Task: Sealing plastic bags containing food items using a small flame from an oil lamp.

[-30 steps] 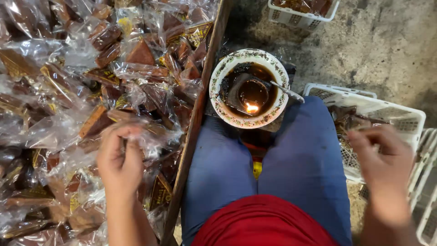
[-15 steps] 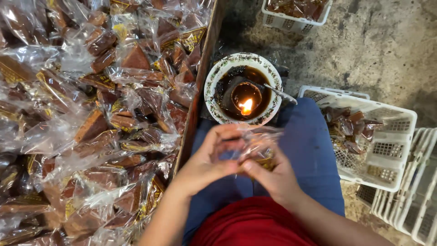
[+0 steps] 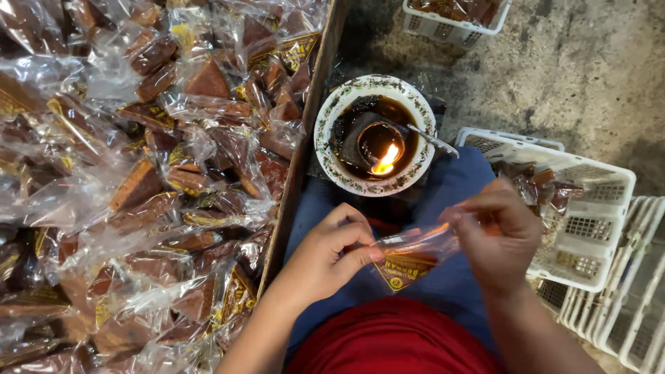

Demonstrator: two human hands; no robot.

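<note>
Both hands hold one clear plastic packet (image 3: 410, 253) with a brown triangular piece inside, stretched between them above my lap in blue trousers. My left hand (image 3: 325, 256) pinches the packet's left end between thumb and fingers. My right hand (image 3: 500, 232) grips its right end. Just beyond the hands, a patterned bowl (image 3: 332, 118) holds dark oil, a small burning flame (image 3: 384, 165) and a metal spoon (image 3: 431, 138).
A big pile of similar wrapped brown pieces (image 3: 145, 180) fills a wooden tray with its edge (image 3: 299, 163) at my left. A white plastic basket (image 3: 589, 228) with a few packets stands at my right, another basket (image 3: 454, 17) at the top, on concrete floor.
A second ago my hands were apart, left over the pile, right by the basket. They came together over my lap with a packet, and now stretch it sideways between them.
</note>
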